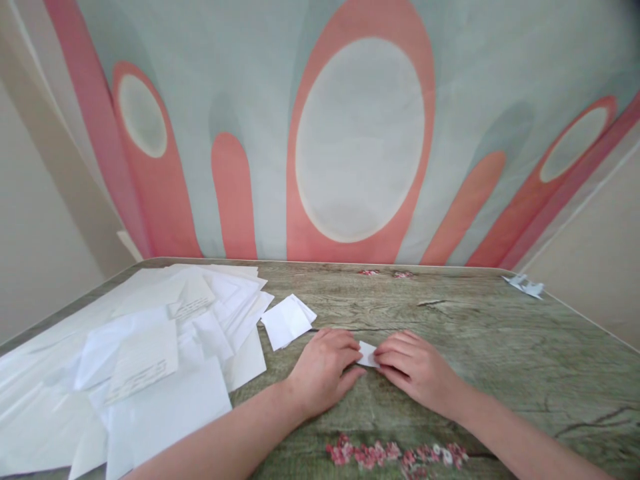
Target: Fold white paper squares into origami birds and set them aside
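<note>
Both my hands rest on a wood-patterned table point(490, 340) near its middle. Between them lies a small folded piece of white paper point(368, 354), mostly covered by my fingers. My left hand point(324, 369) has its fingers curled and pressed down on the paper's left side. My right hand point(415, 369) presses its fingertips on the paper's right side, fingers held together.
A loose heap of white sheets point(150, 360) covers the table's left part, with a small folded stack point(287, 321) beside it. Crumpled white scraps point(525, 285) lie at the far right edge. A pink-and-grey patterned wall point(360, 133) stands behind the table.
</note>
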The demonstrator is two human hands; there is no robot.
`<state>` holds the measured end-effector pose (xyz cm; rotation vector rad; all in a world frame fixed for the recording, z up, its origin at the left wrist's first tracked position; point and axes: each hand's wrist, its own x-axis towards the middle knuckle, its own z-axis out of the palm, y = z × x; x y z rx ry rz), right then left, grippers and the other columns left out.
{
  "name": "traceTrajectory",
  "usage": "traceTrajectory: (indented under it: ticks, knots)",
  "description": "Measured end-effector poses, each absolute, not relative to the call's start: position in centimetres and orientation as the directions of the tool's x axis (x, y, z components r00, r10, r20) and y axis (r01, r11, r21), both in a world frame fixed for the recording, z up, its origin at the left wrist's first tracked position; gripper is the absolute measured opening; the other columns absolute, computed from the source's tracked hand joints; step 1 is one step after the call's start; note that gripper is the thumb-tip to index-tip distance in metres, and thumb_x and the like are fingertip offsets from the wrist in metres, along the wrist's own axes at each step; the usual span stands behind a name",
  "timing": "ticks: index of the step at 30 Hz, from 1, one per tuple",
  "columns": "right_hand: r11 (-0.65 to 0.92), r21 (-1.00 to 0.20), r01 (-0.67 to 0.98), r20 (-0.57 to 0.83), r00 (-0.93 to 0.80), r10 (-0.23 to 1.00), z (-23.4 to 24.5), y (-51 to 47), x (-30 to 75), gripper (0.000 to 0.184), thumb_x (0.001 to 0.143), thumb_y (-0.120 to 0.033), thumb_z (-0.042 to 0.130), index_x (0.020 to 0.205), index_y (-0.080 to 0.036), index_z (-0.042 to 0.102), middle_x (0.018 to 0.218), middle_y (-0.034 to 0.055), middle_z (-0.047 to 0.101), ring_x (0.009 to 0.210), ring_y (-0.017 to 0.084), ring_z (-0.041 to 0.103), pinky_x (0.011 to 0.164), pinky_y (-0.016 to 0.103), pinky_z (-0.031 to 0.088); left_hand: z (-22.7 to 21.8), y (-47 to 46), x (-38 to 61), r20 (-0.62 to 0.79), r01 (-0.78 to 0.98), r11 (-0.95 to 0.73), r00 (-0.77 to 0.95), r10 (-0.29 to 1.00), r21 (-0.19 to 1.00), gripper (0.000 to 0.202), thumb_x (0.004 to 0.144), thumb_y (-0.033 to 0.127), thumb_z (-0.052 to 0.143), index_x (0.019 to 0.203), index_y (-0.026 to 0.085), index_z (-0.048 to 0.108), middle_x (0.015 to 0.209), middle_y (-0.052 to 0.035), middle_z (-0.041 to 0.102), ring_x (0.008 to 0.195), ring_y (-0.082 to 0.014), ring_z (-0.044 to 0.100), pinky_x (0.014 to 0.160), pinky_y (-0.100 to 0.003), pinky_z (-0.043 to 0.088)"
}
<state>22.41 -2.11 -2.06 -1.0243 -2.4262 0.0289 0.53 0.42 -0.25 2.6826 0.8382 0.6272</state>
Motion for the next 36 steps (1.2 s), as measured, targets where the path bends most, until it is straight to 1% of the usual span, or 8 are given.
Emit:
traceTrajectory:
  ticks: [6, 14, 21, 25, 31, 36]
  knots:
    - [0.721, -0.291, 0.629, 0.390, -0.610, 0.690, -1.3, -2.0, 22.9, 0.013, 0.083, -0.030, 0.057, 0.089, -0.022, 0.065, 0.087, 0.0039, 0.065, 0.082, 0.017, 0.057, 0.076, 0.032, 0.043, -0.6, 0.7, 0.7, 0.339, 0.457, -0.801, 0.737, 0.585, 0.388, 0.015, 0.082, 0.027, 0.055, 0.089, 0.019, 0.066, 0.096, -0.0049, 0.065, 0.094, -0.0198, 0.056, 0.088, -0.037, 0.041]
    - [0.691, -0.414, 0.593, 0.377, -0.579, 0.723, -0.6, -2.2, 22.8, 0.011, 0.080, -0.025, 0.061, 0.090, -0.022, 0.066, 0.085, 0.0039, 0.064, 0.081, 0.017, 0.057, 0.075, 0.032, 0.044, -0.5, 0.6, 0.8, 0.356, 0.441, -0.798, 0.728, 0.586, 0.411, 0.013, 0.082, 0.023, 0.055, 0.088, 0.019, 0.066, 0.092, -0.0049, 0.066, 0.089, -0.0189, 0.057, 0.084, -0.035, 0.043]
    - [0.610, -0.528, 0.591, 0.300, -0.542, 0.785, -0.2, -2.4, 22.8, 0.010, 0.079, -0.023, 0.062, 0.088, -0.022, 0.067, 0.085, 0.0034, 0.064, 0.082, 0.017, 0.057, 0.075, 0.031, 0.044, -0.5, 0.5, 0.9, 0.348, 0.432, -0.811, 0.746, 0.568, 0.395, 0.015, 0.083, 0.023, 0.053, 0.090, 0.019, 0.066, 0.092, -0.0046, 0.066, 0.089, -0.0183, 0.056, 0.084, -0.034, 0.043]
    - [0.574, -0.584, 0.573, 0.282, -0.520, 0.806, -0.1, -2.4, 22.8, 0.011, 0.079, -0.024, 0.061, 0.088, -0.022, 0.068, 0.084, 0.0036, 0.064, 0.081, 0.016, 0.058, 0.074, 0.030, 0.045, -0.5, 0.5, 0.9, 0.351, 0.445, -0.803, 0.735, 0.580, 0.396, 0.016, 0.084, 0.022, 0.052, 0.085, 0.018, 0.067, 0.089, -0.0048, 0.065, 0.086, -0.0177, 0.056, 0.082, -0.032, 0.043]
    - [0.548, -0.611, 0.571, 0.301, -0.473, 0.828, -0.7, -2.3, 22.5, 0.014, 0.085, -0.023, 0.053, 0.083, -0.021, 0.067, 0.082, 0.0035, 0.064, 0.079, 0.016, 0.058, 0.073, 0.030, 0.045, -0.2, 0.3, 1.0, 0.352, 0.448, -0.798, 0.728, 0.588, 0.404, 0.017, 0.085, 0.021, 0.050, 0.085, 0.017, 0.066, 0.087, -0.0050, 0.064, 0.085, -0.0173, 0.057, 0.081, -0.032, 0.044]
    - [0.525, -0.613, 0.591, 0.325, -0.417, 0.849, -1.4, -2.2, 22.2, 0.017, 0.087, -0.024, 0.050, 0.077, -0.019, 0.064, 0.079, 0.0033, 0.063, 0.077, 0.015, 0.057, 0.071, 0.029, 0.044, 0.0, 0.0, 0.9, 0.348, 0.444, -0.802, 0.737, 0.580, 0.399, 0.024, 0.085, 0.013, 0.042, 0.100, 0.017, 0.062, 0.091, -0.0060, 0.064, 0.087, -0.0180, 0.056, 0.082, -0.033, 0.044]
